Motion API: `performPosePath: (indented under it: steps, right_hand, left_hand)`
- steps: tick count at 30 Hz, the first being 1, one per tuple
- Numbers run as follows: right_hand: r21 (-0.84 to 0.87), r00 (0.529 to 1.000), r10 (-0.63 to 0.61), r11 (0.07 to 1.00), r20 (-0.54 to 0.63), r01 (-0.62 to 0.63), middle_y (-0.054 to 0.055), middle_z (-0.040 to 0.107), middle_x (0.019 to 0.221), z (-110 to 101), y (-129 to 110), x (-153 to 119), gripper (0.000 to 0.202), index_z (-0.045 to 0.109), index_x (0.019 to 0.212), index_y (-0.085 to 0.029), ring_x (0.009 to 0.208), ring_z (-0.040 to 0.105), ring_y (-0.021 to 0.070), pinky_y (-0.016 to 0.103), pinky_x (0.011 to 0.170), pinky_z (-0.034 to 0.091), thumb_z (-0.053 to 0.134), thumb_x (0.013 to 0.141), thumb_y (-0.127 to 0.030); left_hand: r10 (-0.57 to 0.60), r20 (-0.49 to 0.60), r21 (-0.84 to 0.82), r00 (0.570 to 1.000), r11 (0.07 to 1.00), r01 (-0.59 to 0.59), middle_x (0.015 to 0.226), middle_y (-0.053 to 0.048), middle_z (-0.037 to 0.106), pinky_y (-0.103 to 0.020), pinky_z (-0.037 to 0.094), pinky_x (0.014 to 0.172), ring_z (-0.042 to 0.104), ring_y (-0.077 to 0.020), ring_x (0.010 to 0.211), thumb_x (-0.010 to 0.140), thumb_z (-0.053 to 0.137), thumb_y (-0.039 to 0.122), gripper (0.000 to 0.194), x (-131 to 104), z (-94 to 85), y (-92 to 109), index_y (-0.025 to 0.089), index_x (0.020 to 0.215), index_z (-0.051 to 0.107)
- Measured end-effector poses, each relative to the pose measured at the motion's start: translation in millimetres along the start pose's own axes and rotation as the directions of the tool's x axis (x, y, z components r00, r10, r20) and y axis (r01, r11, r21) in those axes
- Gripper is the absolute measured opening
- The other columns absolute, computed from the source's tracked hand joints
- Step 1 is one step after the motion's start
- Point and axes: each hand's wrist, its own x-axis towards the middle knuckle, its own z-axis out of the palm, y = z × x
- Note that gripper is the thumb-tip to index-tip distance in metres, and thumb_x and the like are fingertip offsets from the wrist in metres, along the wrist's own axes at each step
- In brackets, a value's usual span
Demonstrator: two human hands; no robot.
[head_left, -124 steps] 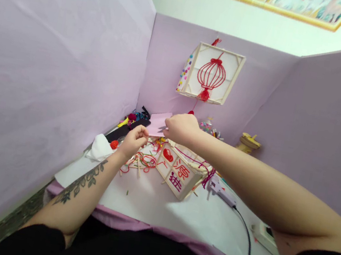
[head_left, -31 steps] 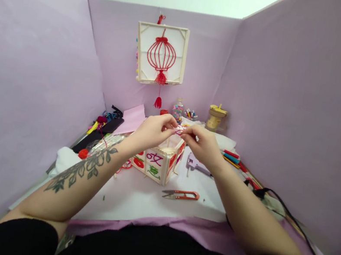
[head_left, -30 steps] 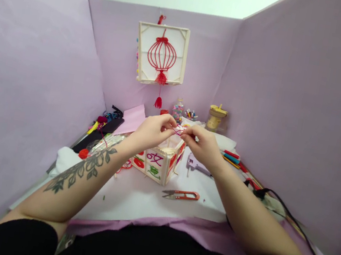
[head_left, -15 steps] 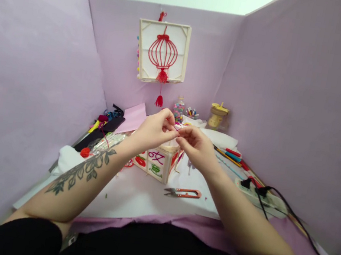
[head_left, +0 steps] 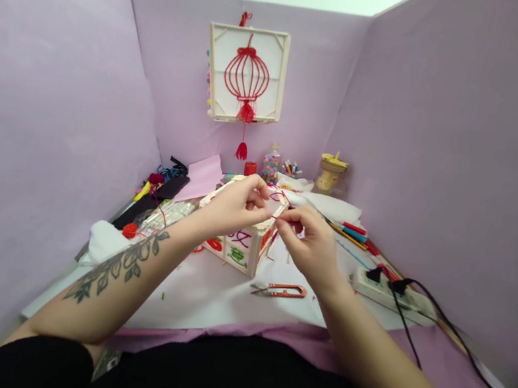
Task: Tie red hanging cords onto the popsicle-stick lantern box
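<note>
Left hand (head_left: 247, 204): your thumb and fingers are closed, pinching the purple cord (head_left: 275, 217).
Right hand (head_left: 308, 243): you grip the same purple cord — just beside your other fingertips.
Decorated box (head_left: 252, 256): on the white table (head_left: 200, 297), below the purple cord.
Snips (head_left: 279, 290): 1 orange-handled pair — flat, nearer you than the decorated box.

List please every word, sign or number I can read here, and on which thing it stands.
No text is readable for certain.
Purple character on the box: partly hidden by the left hand.
Green character below it: too blurred.
Power strip: no legible marking.
</note>
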Motion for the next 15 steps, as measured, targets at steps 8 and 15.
performPosePath:
  steps: [8,15]
  right_hand:
    - [-0.022,0.999,0.035,0.999,0.001,-0.035,0.001,0.056,0.073,4,-3,-27,0.013,0.057,0.068,-0.018,0.073,0.053,0.0146,0.031,0.071,0.041,0.061,0.077,-0.009]
    - [-0.059,1.000,-0.020,0.998,0.005,0.020,0.001,0.060,0.077,9,-5,-29,0.009,0.061,0.074,-0.019,0.078,0.054,0.0163,0.033,0.075,0.041,0.063,0.079,-0.012]
  left_hand:
    - [0.072,-0.140,0.169,0.988,0.984,-0.048,0.076,0.002,0.066,-0.022,0.045,0.060,0.059,-0.0093,0.064,0.080,0.062,0.018,0.018,-18,-11.2,-11,0.017,0.096,0.055]
    - [0.367,-0.021,0.460,0.930,0.830,-0.317,0.105,-0.005,0.070,-0.035,0.049,0.090,0.063,-0.0188,0.100,0.087,0.060,0.025,0.019,-36,-1.4,-19,0.021,0.104,0.067]
